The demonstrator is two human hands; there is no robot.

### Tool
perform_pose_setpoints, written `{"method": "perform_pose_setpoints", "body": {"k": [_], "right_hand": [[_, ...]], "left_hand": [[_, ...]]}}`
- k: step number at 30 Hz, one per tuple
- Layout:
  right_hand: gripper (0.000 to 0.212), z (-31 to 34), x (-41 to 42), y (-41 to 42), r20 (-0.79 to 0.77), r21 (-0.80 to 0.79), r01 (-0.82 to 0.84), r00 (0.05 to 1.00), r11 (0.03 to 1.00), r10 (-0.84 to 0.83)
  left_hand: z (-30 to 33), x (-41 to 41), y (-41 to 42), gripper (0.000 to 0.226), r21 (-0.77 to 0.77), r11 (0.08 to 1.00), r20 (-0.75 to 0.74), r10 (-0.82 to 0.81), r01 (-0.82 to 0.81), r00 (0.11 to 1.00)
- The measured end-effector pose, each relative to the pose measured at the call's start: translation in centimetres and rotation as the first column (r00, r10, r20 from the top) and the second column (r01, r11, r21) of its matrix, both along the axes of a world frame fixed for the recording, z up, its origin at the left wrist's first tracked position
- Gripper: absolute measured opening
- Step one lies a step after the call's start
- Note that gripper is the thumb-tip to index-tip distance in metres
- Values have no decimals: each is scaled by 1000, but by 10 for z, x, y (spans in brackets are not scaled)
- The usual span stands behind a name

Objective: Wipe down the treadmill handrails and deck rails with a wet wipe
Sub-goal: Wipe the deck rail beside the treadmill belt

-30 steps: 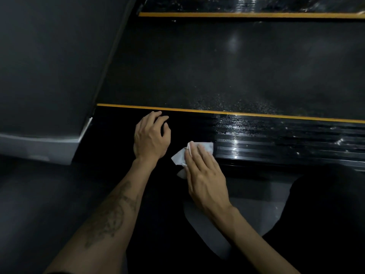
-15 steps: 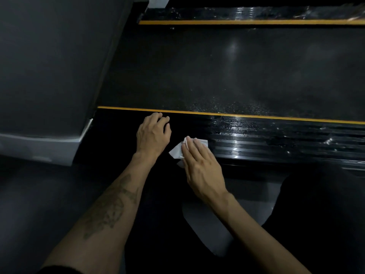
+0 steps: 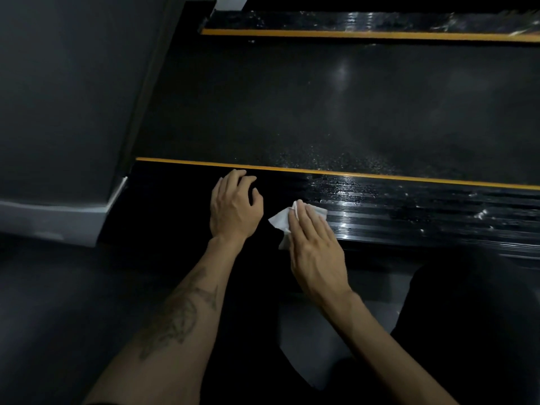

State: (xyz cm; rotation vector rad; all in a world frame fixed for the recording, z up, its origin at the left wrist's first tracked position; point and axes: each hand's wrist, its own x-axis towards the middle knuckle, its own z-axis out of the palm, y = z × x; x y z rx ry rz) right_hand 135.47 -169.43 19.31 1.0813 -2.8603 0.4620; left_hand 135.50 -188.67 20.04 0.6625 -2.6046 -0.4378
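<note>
Right hand (image 3: 314, 247), fingers flat, presses wet wipe (image 3: 282, 219) on near deck rail (image 3: 409, 217), glistening rightward, dull beneath braced, loosely curled left hand (image 3: 233, 209); handrails unseen.

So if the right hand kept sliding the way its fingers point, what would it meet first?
The right hand, pressing the wet wipe flat on the near deck rail, points up-left. It would likely cross the rail to the yellow stripe, then the belt, passing right of the left hand.
</note>
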Motion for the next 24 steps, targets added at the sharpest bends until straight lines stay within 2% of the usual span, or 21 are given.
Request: {"method": "perform_pose_setpoints", "body": {"k": [2,4,8,11,15,21,24], "right_hand": [[54,-4,10,5,-43,-34,43,998,999,-44],[52,-8,14,3,-53,-27,13,998,1000,-15],[55,1,-7,-11,28,46,-68,997,997,67],[61,5,-14,-14,48,66,-36,998,997,33],[61,3,-1,-5,29,13,53,998,999,-53],[58,11,-13,-20,65,61,-73,996,995,69],[59,11,-18,-9,57,53,-11,998,999,8]], "left_hand": [[0,0,0,32,-11,1000,1,-3,3,1000],[1,-2,-1,32,-23,1000,2,-4,4,1000],[1,-2,-1,32,-33,999,7,-1,1,1000],[0,-1,-2,31,-33,999,-8,12,-12,1000],[-3,-1,-2,30,-28,1000,-24,12,-13,1000],[-2,-1,-2,30,-19,1000,-29,12,-13,999],[-3,-1,-2,30,-19,1000,-29,17,-18,999]]}}
